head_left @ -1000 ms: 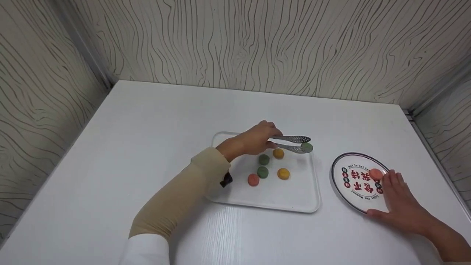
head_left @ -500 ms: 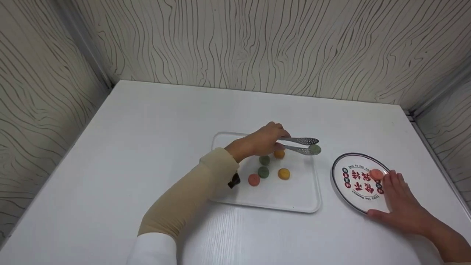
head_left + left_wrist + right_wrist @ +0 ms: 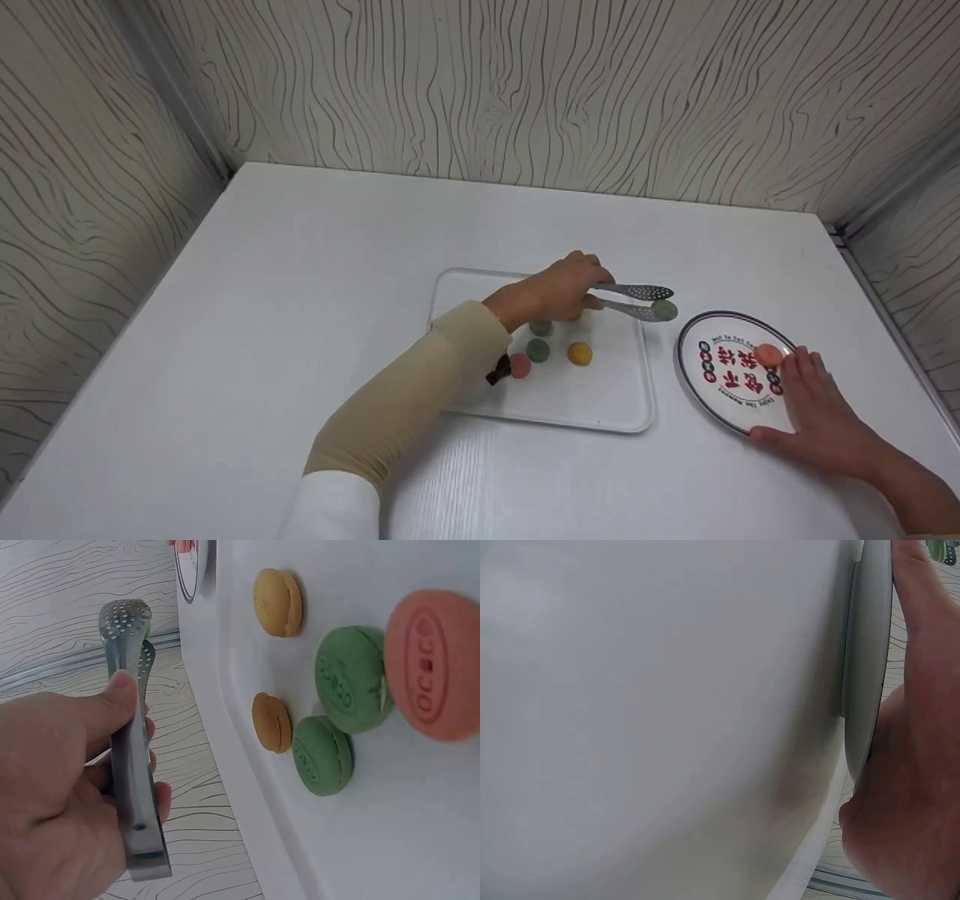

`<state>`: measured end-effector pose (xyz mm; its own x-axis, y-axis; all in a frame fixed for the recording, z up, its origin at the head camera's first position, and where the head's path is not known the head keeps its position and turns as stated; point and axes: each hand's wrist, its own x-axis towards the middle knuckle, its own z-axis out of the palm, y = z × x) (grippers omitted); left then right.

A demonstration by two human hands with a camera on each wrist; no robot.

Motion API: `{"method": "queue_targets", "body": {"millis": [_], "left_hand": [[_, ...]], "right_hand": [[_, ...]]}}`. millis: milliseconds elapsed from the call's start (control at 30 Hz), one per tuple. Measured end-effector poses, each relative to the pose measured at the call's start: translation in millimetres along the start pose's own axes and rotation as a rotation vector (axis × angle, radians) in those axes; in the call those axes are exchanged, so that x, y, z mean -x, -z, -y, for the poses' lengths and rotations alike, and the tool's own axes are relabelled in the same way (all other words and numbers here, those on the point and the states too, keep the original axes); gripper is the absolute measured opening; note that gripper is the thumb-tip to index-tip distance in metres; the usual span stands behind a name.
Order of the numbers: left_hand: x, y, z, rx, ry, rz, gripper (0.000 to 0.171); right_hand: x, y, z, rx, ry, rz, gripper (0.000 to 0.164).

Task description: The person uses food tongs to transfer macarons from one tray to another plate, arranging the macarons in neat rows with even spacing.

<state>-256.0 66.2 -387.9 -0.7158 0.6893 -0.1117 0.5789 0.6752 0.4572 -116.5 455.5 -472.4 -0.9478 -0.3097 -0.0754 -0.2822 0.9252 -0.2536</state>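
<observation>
My left hand (image 3: 559,292) grips metal tongs (image 3: 135,787) with perforated tips. At their far end a green macaron (image 3: 664,310) is pinched, out past the tray's right edge and just left of the plate. My right hand (image 3: 825,427) rests on the right rim of the round white plate (image 3: 716,324), fingers extended and thumb at the near rim. A pink macaron (image 3: 768,355) lies on that plate by my fingertips. On the white tray (image 3: 600,405) sit two green macarons (image 3: 352,679), two yellow ones (image 3: 277,603) and a pink one (image 3: 435,664).
The tray and plate stand side by side on a white table (image 3: 315,247). Wood-grain patterned panels (image 3: 480,90) enclose its back and sides. A black piece (image 3: 499,370) shows beside my left sleeve, over the tray.
My left hand has moved right, carrying the tongs and green macaron from over the tray's right edge toward the plate. My right hand and the plate have stayed still.
</observation>
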Motion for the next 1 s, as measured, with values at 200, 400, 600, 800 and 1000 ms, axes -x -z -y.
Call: {"method": "queue_targets", "body": {"millis": [200, 400, 600, 800, 1000], "left_hand": [[-6.3, -2.7, -7.0, -0.026, -0.027, -0.001, 0.038], [-12.9, -7.1, -12.5, -0.044, -0.020, 0.004, 0.038], [-18.6, -11.3, -20.8, -0.048, 0.010, 0.007, 0.038], [-23.5, -16.2, -28.1, -0.076, 0.003, 0.003, 0.037], [-28.6, -21.7, -35.0, -0.088, 0.002, -0.006, 0.038]], "right_hand": [[-0.9, 0.1, -0.8, -0.011, -0.005, 0.012, 0.120], [-1.0, -0.8, -1.4, -0.004, 0.002, 0.000, 0.121], [-1.4, -2.8, -1.2, 0.001, 0.014, -0.016, 0.122], [-1.0, -2.5, -1.0, -0.006, 0.011, -0.007, 0.123], [-0.6, -1.5, -3.5, -0.007, 0.010, -0.010, 0.122]]}}
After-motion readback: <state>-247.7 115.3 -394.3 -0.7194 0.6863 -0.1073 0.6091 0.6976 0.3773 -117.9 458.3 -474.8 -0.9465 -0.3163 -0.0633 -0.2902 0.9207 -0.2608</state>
